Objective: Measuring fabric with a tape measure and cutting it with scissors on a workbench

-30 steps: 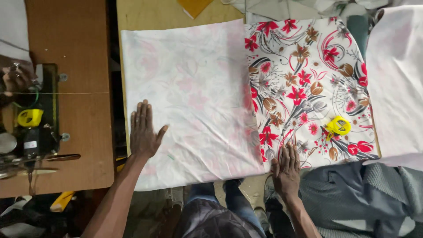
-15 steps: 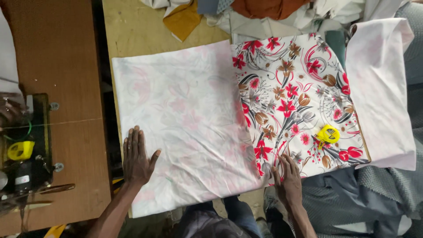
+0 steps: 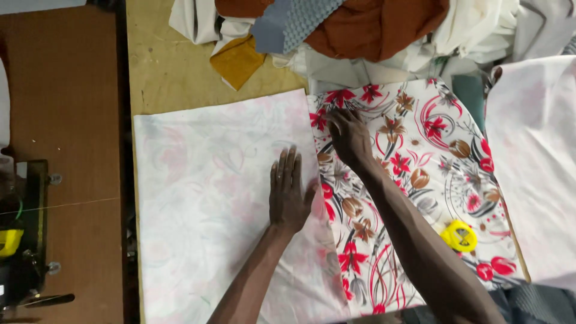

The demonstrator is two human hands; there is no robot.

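A floral fabric lies spread on the table. Its pale reverse side (image 3: pixel 204 198) is folded over to the left, and its red and brown flowered face (image 3: pixel 420 156) shows on the right. My left hand (image 3: pixel 289 193) rests flat, fingers apart, on the pale part just left of the fold edge. My right hand (image 3: pixel 349 135) presses flat on the flowered part near the top of the fold. A yellow tape measure (image 3: pixel 459 235) sits on the flowered cloth to the right of my right forearm.
A heap of white, brown, blue and mustard cloths (image 3: pixel 360 30) is piled at the table's far edge. Another pale cloth (image 3: pixel 534 168) lies at the right. A sewing machine (image 3: pixel 18 240) stands on the brown table at the left.
Both hands have moved away from the near edge toward the middle and far part of the fabric. The view has shifted, showing the cloth pile at the far edge.
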